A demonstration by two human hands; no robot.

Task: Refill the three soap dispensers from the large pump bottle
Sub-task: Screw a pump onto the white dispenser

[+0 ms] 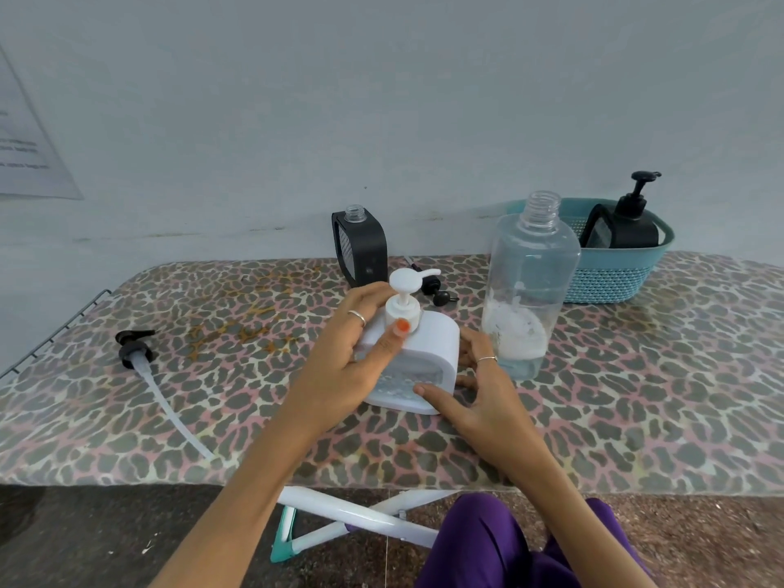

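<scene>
A white soap dispenser (432, 354) stands in the middle of the table with its white pump head (405, 284) on top. My left hand (352, 354) wraps the dispenser's left side, thumb on the pump collar. My right hand (479, 388) holds its right side, thumb on the front lower edge. The large clear bottle (530, 286) stands just to the right, uncapped, with a little soap at the bottom. Its black pump with a long tube (140, 354) lies at the left. A black dispenser (365, 248) stands uncapped behind. Another black dispenser (628, 222) sits in the basket.
A teal basket (615, 278) stands at the back right by the wall. A small black pump head (437, 292) lies behind the white dispenser. The table (636, 396) has a leopard-print cover; its front edge is near me, with white folding legs below.
</scene>
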